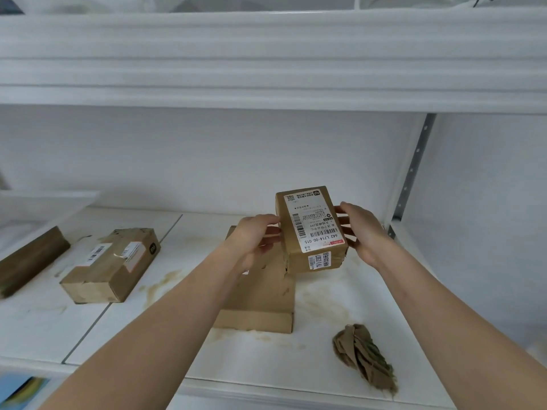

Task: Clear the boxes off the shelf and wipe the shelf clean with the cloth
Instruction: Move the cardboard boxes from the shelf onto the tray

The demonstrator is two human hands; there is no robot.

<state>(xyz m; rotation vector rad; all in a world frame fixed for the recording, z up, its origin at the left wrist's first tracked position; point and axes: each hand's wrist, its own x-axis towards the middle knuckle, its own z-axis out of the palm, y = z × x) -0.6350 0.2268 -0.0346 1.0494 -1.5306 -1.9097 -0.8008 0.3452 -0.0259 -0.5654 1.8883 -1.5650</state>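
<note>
Left hand (257, 238) and right hand (362, 232) grip the small box (312, 229) between them, lifted

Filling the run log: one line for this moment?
step: clearing boxes | left hand + right hand: grip small labelled box | below: larger box | shelf: stained

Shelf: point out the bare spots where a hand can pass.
The shelf is bare between the taped box and the large box, and right of the crumpled cloth. It is crowded centre-right, where both hands hold the labelled box.
</note>
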